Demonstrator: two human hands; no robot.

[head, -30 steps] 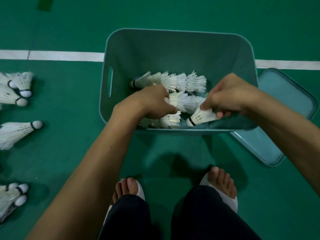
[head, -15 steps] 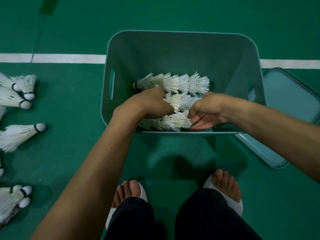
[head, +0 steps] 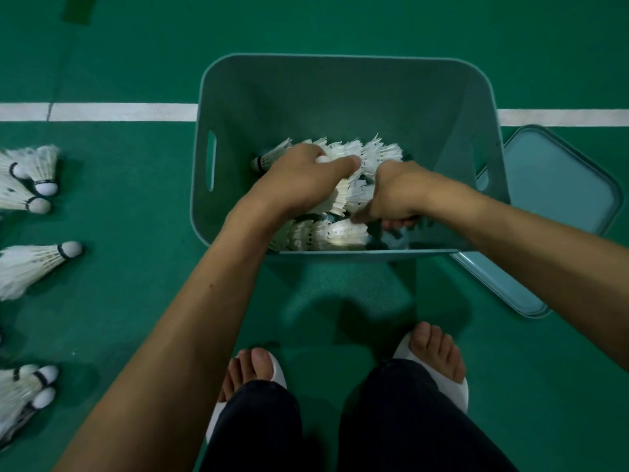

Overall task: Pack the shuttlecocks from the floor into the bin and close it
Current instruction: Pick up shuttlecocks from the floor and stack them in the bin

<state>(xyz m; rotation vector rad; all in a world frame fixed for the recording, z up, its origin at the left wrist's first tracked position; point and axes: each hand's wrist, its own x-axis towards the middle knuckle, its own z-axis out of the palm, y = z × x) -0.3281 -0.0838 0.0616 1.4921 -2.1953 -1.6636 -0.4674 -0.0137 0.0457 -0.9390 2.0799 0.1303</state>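
Packing under way: well to the left of the left hand's fingers, loose shuttlecocks [head: 32, 264] lie in several clusters on the green floor [head: 340, 22], apart from the bin [head: 340, 97] and not yet gathered. The frame's left edge cuts through these clusters, so how many wait there cannot be counted.

Inside the bin, the left hand [head: 303, 180] reaches down onto the packed shuttlecocks [head: 377, 153]. Its fingers curl over the far side of a row while one digit lies straight along the near side, with white showing between them, which reads as a clasp on that row. Just right of those fingers, the right hand [head: 396, 192] hangs knuckles-up, its fingers folded under and out of sight. Whether they pinch a shuttlecock or only nudge the near row cannot be told. Rows of feathers fan out beyond, between and below both sets of fingers, covering only the near part of the bin's bottom.

To the right of the right hand's fingers, outside the bin wall, the lid [head: 551, 206] lies flat on the floor, its near-left part hidden behind the bin and forearm. By this evidence the job is partly done: some shuttlecocks are stowed, more need collecting, and closing has not begun. Both wrists hide much of the stack.
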